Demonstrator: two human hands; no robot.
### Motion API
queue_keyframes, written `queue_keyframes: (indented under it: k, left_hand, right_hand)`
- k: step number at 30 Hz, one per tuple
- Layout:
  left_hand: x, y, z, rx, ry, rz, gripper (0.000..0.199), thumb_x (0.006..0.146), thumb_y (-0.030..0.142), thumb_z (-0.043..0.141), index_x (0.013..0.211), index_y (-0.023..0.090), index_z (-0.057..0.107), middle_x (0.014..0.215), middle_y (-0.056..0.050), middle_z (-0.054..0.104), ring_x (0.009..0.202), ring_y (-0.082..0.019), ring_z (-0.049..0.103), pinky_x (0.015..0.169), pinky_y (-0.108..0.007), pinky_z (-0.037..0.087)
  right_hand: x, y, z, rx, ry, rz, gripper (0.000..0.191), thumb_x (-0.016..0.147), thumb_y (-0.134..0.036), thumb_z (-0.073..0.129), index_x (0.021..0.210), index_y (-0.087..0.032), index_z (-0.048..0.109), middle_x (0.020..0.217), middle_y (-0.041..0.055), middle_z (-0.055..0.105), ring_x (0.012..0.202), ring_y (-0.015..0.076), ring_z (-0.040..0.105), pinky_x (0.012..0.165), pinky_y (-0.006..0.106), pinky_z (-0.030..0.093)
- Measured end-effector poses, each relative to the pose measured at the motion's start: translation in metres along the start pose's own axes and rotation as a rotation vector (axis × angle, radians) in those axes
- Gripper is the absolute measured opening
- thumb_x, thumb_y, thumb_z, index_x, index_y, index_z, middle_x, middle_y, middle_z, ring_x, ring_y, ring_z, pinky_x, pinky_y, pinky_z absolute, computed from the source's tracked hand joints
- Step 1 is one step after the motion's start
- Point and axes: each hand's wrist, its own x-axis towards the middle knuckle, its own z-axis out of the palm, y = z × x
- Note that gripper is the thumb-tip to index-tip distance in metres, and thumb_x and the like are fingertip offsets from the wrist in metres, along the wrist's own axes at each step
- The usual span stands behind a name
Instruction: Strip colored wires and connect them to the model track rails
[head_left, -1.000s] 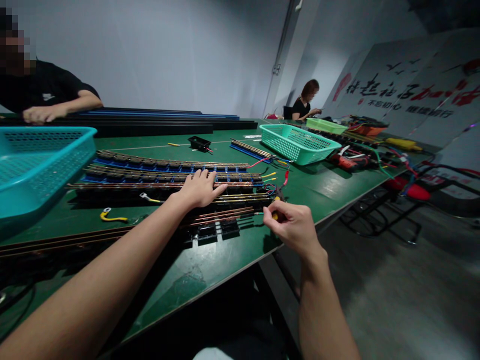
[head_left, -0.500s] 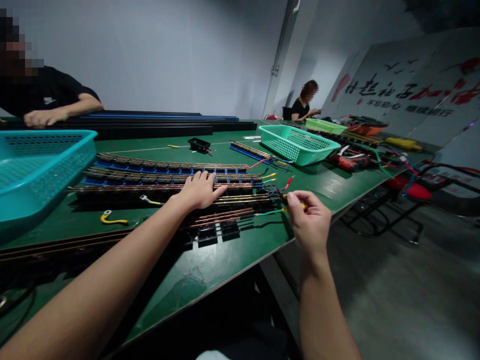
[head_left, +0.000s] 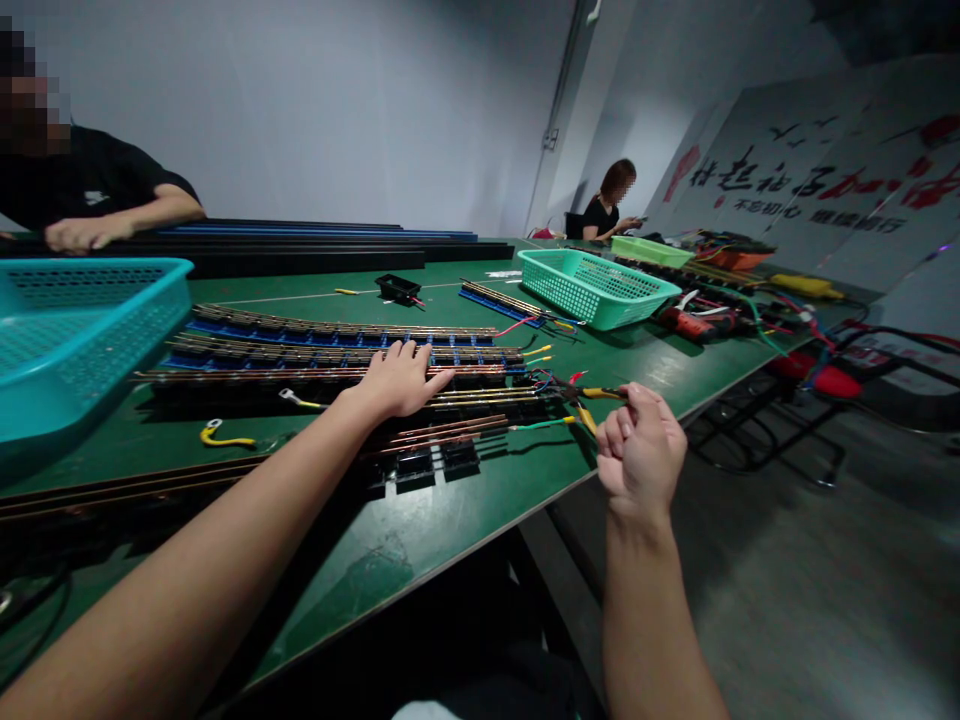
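Right hand has moved outward since the earlier frames, off the green wire, and sits between 3 and 4 o'clock of the left hand, fingers curled part-closed on the spread handles of the pliers, whose head points to its 10 o'clock. On the table, long rodded strips run toward 9 o'clock, left hand flat on them, fingers splayed, gripping nothing. Green wire extends from the copper rods toward 3 o'clock, ungripped; judged: handling has passed from wire to tool.
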Motion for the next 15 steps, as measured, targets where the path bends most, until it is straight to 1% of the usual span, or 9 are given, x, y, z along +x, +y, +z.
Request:
queue_keyframes:
  k: [2,4,7,10,12,13,15]
  left_hand:
    - [0.000,0.000,0.000,-0.002,-0.003,0.002,0.083,0.096,0.067,0.017,0.154,0.011,0.036,0.155,-0.022,0.041,0.143,-0.038,0.038,0.112,-0.055,0.035]
    - [0.000,0.000,0.000,-0.002,-0.010,0.000,0.083,0.096,0.068,0.017,0.154,0.011,0.036,0.156,-0.022,0.041,0.143,-0.038,0.037,0.112,-0.054,0.035]
    - [0.000,0.000,-0.001,-0.001,-0.017,-0.006,0.083,0.096,0.068,0.016,0.154,0.012,0.035,0.156,-0.020,0.040,0.144,-0.037,0.036,0.112,-0.053,0.034]
    - [0.000,0.000,-0.001,0.000,-0.015,-0.003,0.082,0.096,0.068,0.017,0.154,0.012,0.035,0.156,-0.020,0.040,0.143,-0.037,0.037,0.113,-0.052,0.034]
    - [0.000,0.001,-0.001,0.003,-0.013,0.000,0.082,0.097,0.067,0.018,0.154,0.012,0.035,0.156,-0.021,0.041,0.143,-0.037,0.038,0.112,-0.051,0.034]
    - [0.000,0.001,-0.001,0.005,-0.013,-0.001,0.082,0.097,0.067,0.018,0.154,0.011,0.035,0.155,-0.021,0.041,0.142,-0.037,0.038,0.112,-0.052,0.034]
    - [0.000,0.001,-0.002,0.009,-0.018,-0.002,0.081,0.097,0.067,0.019,0.153,0.011,0.036,0.154,-0.022,0.042,0.142,-0.037,0.038,0.111,-0.052,0.035]
  right_hand:
    - [0.002,-0.001,-0.003,0.009,-0.001,0.024,0.032,0.065,-0.039,0.081,0.075,-0.019,0.057,0.038,-0.0156,0.036,0.029,0.0022,0.024,0.028,0.014,0.021]
    - [0.003,-0.001,-0.005,-0.010,-0.037,0.001,0.033,0.066,-0.041,0.081,0.076,-0.019,0.058,0.040,-0.0150,0.038,0.029,0.0021,0.024,0.028,0.015,0.020]
    - [-0.001,-0.004,-0.007,-0.086,-0.092,-0.129,0.032,0.069,-0.041,0.082,0.077,-0.018,0.062,0.041,-0.0131,0.040,0.032,0.0027,0.028,0.031,0.016,0.023]
    - [-0.013,-0.011,-0.010,-0.214,-0.109,-0.283,0.027,0.074,-0.038,0.082,0.077,-0.016,0.065,0.045,-0.0091,0.046,0.036,0.0047,0.036,0.034,0.018,0.026]
    - [-0.025,-0.020,-0.011,-0.267,-0.112,-0.351,0.024,0.077,-0.037,0.080,0.078,-0.016,0.067,0.047,-0.0076,0.048,0.038,0.0054,0.038,0.036,0.019,0.028]
    - [-0.031,-0.025,-0.012,-0.265,-0.117,-0.365,0.023,0.079,-0.036,0.079,0.078,-0.016,0.067,0.048,-0.0075,0.047,0.038,0.0054,0.038,0.037,0.019,0.029]
    - [-0.044,-0.035,-0.011,-0.230,-0.152,-0.338,0.020,0.081,-0.034,0.078,0.079,-0.017,0.067,0.048,-0.0081,0.045,0.038,0.0052,0.037,0.037,0.019,0.029]
